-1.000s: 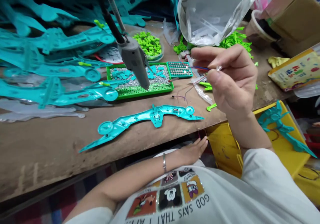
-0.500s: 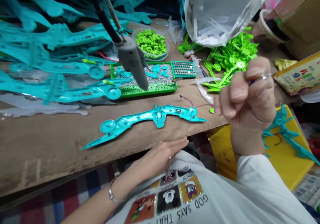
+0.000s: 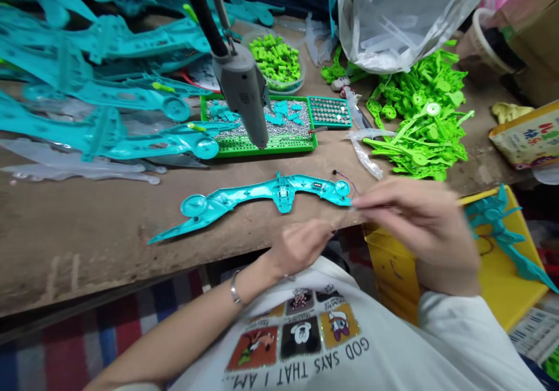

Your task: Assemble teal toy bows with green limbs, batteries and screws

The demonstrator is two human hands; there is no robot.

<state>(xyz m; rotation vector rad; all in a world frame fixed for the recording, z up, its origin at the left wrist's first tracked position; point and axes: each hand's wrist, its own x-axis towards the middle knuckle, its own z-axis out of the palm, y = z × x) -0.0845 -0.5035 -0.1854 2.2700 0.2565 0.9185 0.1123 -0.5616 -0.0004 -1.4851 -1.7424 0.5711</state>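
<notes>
Your teal frame [image 3: 283,193] lies flat, hollow side up, probably to free both hands for the thin wire [image 3: 348,179] by its 3 o'clock tip. Right hand [image 3: 421,228]: fingers pointing 9 o'clock, tips pinched, apparently on that wire. Left hand [image 3: 303,243], frame's 5 o'clock: fingers curled, can't tell if gripping.

The bow-shaped part [image 3: 283,197] is turquoise, the tray [image 3: 271,151] green, the sheet [image 3: 102,327] striped red, white and blue.
</notes>
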